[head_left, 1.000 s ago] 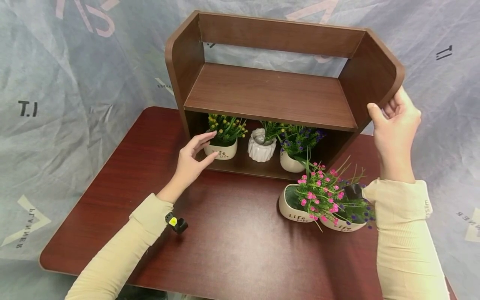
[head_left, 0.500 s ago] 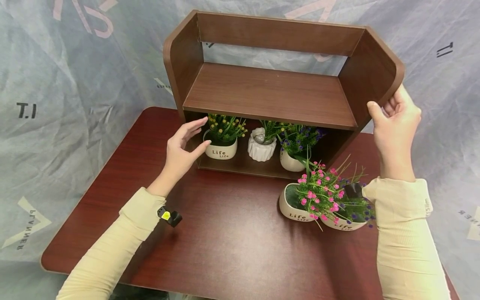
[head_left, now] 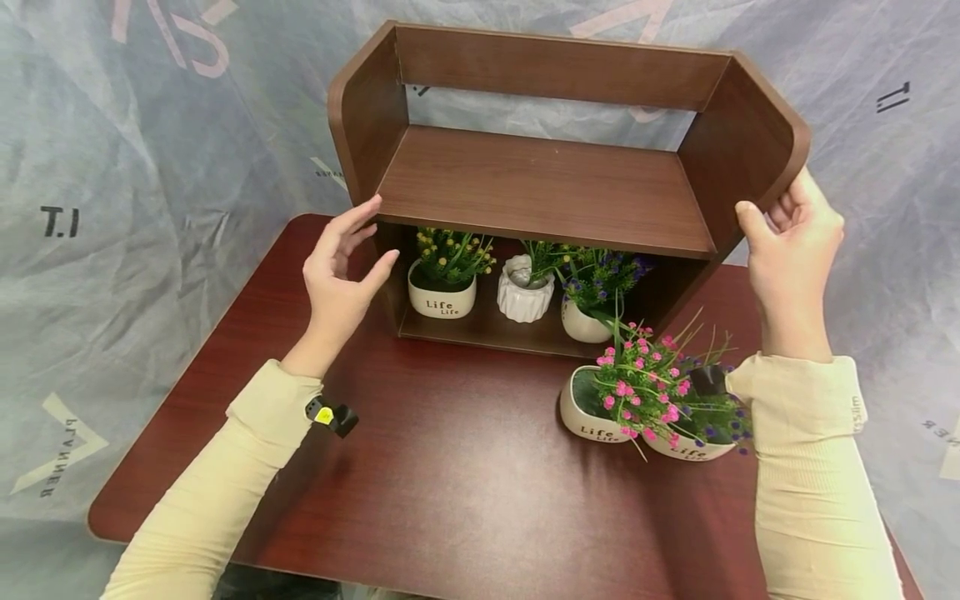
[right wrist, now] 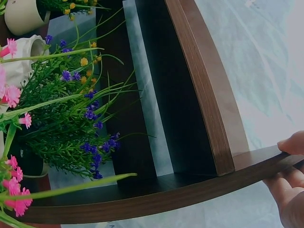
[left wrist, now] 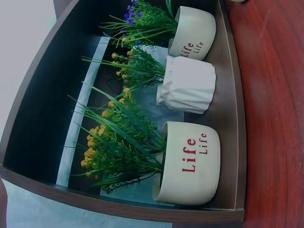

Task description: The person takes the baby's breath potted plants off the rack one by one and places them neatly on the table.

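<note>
A two-tier brown wooden desk shelf [head_left: 540, 179] stands on the table. My right hand [head_left: 797, 258] grips the front edge of its right side panel, thumb on the inner face and fingers outside; the right wrist view shows this grip too. By the left side panel my left hand [head_left: 333, 279] is raised with fingers extended and thumb apart; whether a fingertip touches the panel I cannot tell. On the lower tier sit a cream pot with yellow flowers [head_left: 442, 300], a white ridged pot [head_left: 525, 293] and a cream pot with purple flowers [head_left: 587, 323].
On the table [head_left: 450, 467], in front of the shelf's right end, stand a cream pot with pink flowers [head_left: 592, 417] and another with purple flowers [head_left: 693, 448], close together. Printed grey cloth [head_left: 150, 250] hangs behind and beside the table.
My left hand has moved left and up, from in front of the yellow-flowered pot to the shelf's left side panel. My right hand keeps its grip; the pots stay put.
</note>
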